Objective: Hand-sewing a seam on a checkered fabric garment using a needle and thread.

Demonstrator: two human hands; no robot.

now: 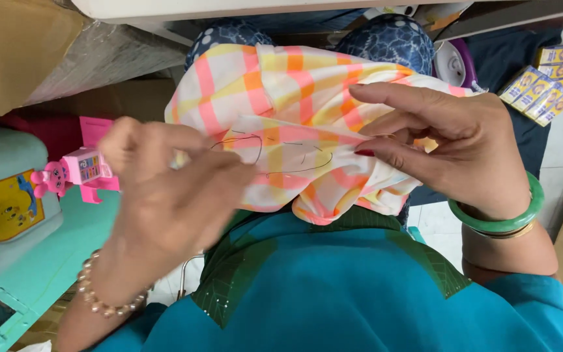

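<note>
Pinched together, the fingers of my right hand (454,146) clamp a fold of the checked pink, orange and yellow cloth (307,98) at its right side, index finger stretched out along the top. Fingertips of my left hand (164,189) are closed too, seemingly on a needle too fine to make out, just left of the cloth. Dark thread (275,160) loops across the cloth between both hands, its run lying left to right. Cloth rests over my lap, above my teal top (360,293). A pink toy (79,171) sits well left of the cloth.
</note>
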